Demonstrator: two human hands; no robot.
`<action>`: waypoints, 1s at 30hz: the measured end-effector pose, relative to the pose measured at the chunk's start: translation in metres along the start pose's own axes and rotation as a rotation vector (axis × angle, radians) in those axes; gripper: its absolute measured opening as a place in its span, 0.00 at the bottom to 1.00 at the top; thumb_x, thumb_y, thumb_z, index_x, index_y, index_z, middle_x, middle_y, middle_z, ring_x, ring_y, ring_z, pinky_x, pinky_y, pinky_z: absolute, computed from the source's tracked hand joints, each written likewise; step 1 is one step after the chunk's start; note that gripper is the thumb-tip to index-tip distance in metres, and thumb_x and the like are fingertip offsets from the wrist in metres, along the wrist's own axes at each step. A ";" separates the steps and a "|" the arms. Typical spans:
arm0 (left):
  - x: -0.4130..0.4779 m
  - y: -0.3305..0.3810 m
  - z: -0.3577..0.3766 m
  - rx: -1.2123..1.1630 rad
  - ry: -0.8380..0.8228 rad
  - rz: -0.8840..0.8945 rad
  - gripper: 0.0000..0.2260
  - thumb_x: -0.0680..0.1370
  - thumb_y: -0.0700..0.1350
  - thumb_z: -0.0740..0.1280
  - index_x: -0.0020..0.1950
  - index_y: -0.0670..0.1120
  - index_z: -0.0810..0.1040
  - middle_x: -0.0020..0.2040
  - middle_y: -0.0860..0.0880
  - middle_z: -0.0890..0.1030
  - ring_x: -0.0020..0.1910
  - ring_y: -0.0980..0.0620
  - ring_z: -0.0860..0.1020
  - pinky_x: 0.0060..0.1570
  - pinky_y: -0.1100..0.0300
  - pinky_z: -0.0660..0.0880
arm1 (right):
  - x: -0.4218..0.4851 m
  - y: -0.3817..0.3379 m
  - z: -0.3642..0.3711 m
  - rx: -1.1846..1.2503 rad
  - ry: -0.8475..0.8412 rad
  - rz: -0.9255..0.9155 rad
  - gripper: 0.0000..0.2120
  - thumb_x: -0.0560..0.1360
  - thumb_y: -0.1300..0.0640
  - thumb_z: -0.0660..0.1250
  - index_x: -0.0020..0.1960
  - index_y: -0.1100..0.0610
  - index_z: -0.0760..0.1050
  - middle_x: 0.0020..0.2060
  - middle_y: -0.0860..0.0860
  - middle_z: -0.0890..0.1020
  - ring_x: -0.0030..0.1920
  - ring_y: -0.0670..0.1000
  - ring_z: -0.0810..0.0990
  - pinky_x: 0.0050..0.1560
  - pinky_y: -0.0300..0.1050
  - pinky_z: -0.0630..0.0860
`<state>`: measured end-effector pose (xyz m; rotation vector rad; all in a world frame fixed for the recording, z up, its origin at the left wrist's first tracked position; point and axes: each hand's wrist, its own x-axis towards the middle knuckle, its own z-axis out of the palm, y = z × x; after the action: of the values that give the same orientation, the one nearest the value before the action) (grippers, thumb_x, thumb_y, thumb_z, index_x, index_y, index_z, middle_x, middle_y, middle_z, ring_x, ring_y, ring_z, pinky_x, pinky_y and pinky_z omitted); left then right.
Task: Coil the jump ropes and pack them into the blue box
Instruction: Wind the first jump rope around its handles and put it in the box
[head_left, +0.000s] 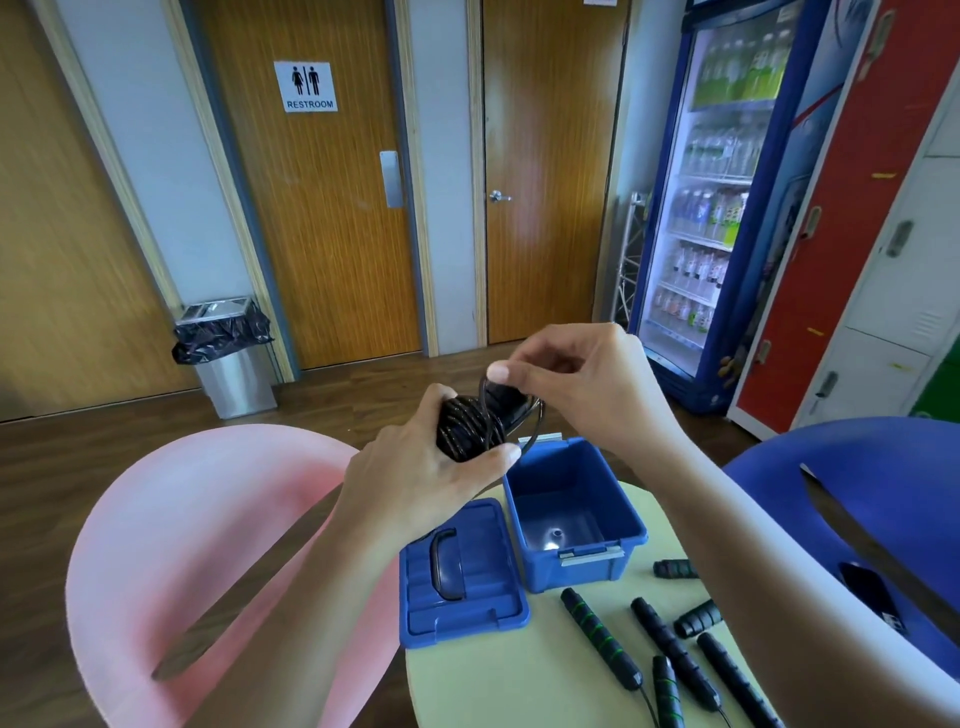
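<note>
My left hand (415, 473) grips a black jump rope (467, 428) wound into a tight bundle, held in the air above the table. My right hand (582, 379) pinches a loop of that same rope's cord at the top of the bundle. Below them the blue box (618, 499) stands open on the round pale table (493, 680), with nothing inside. Its blue lid (457, 577) lies flat to the left of it. Several more jump rope handles (602, 639), black with green bands, lie on the table in front of the box, partly hidden by my right forearm.
A pink chair (171, 530) stands left of the table and a blue chair (883, 483) to the right. Farther off are a steel bin (234, 364), wooden doors, a drinks fridge (727, 208) and red and white lockers.
</note>
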<state>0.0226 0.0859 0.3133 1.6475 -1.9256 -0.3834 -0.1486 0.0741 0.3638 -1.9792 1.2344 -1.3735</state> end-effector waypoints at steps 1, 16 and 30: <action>0.000 0.000 0.000 -0.010 0.010 -0.001 0.26 0.60 0.75 0.57 0.50 0.60 0.64 0.38 0.54 0.81 0.42 0.48 0.80 0.47 0.50 0.77 | 0.001 0.001 -0.001 0.007 0.008 0.023 0.09 0.68 0.49 0.75 0.39 0.55 0.83 0.24 0.41 0.78 0.26 0.38 0.74 0.29 0.25 0.66; 0.002 -0.004 -0.002 0.023 0.109 0.124 0.30 0.61 0.78 0.54 0.52 0.59 0.65 0.35 0.55 0.79 0.38 0.52 0.80 0.39 0.54 0.77 | 0.024 0.016 -0.004 0.048 -0.131 0.169 0.09 0.70 0.48 0.73 0.41 0.53 0.84 0.38 0.49 0.86 0.42 0.47 0.83 0.51 0.44 0.80; -0.001 -0.010 0.000 0.104 0.162 0.130 0.33 0.62 0.78 0.58 0.56 0.57 0.65 0.35 0.53 0.80 0.38 0.48 0.80 0.40 0.51 0.78 | 0.041 0.028 -0.002 0.248 -0.389 0.379 0.07 0.70 0.57 0.73 0.47 0.58 0.83 0.42 0.53 0.85 0.47 0.51 0.81 0.55 0.47 0.78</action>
<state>0.0308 0.0854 0.3079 1.5562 -1.9448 -0.0976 -0.1574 0.0250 0.3648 -1.6357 1.1194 -0.8593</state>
